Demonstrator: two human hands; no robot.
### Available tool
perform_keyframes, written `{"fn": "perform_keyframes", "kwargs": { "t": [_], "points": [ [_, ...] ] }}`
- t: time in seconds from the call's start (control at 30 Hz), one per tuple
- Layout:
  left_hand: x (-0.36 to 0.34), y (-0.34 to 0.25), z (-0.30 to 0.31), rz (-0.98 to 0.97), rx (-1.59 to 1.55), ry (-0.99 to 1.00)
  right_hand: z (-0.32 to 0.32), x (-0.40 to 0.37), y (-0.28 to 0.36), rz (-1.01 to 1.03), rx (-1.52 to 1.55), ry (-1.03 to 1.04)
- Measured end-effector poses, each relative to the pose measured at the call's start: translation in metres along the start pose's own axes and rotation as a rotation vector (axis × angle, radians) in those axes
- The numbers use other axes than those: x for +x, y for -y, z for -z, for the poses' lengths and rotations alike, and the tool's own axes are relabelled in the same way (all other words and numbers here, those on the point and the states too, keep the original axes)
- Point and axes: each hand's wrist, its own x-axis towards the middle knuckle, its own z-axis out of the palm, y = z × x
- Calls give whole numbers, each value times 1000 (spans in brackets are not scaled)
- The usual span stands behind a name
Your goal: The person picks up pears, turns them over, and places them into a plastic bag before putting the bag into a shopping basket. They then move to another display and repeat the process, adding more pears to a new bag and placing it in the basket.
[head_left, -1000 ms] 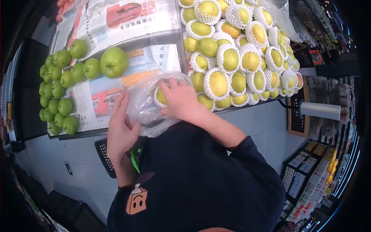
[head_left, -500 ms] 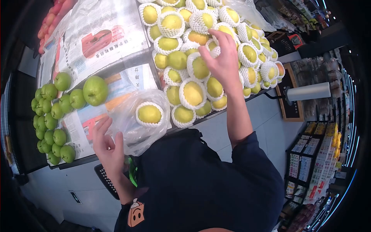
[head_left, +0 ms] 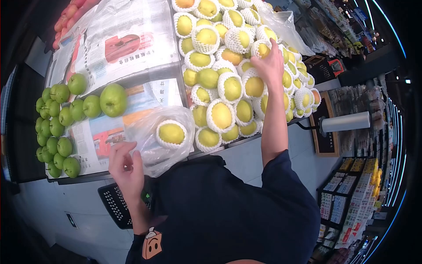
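My right hand [head_left: 271, 68] reaches into a pile of yellow-green pears in white foam nets. Its thumb and fingers are around one netted pear [head_left: 261, 49] at the upper part of the pile. My left hand [head_left: 126, 169] is low on the left, fingers loosely curled and thumb apart, with nothing visible in it. Just right of it lies a clear plastic bag [head_left: 151, 156] at the display's front edge. One netted pear [head_left: 171, 133] is in or on that bag; the film makes it hard to tell which.
Green apples [head_left: 63, 146] are grouped at the left on newspaper [head_left: 149, 44]. Red fruit [head_left: 70, 13] lies at the far upper left. A dark basket [head_left: 115, 204] is below the left hand. Shelves of packaged goods [head_left: 347, 193] and a metal cylinder on an arm [head_left: 346, 124] are at the right.
My right hand has moved up and right, from above the pears onto a netted pear. My left hand stays beside the bag. The view has shifted slightly.
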Motion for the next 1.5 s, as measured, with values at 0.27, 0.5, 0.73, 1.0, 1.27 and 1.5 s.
{"fn": "perform_keyframes", "kwargs": {
  "t": [0.27, 0.5, 0.73, 1.0, 1.27, 1.5],
  "points": [
    [7, 0, 3, 120, 231, 84, 13, -66, 23, -61, 1466, 222],
    [4, 6, 6, 242, 141, 230, -10, -158, 65, -500, 2001, 764],
    [2, 34, 18, 9, 116, 420, -9, -180, 76, -27, 1508, 1179],
    [7, -9, 28, 204, -19, 407, -19, -195, 141, 359, 771, 1374],
    [9, -19, 35, 212, -420, 390, -74, -250, 178, 795, 452, 910],
    [18, -7, 30, 113, -453, 226, -106, -258, 181, 854, 285, 870]
  ]
}}
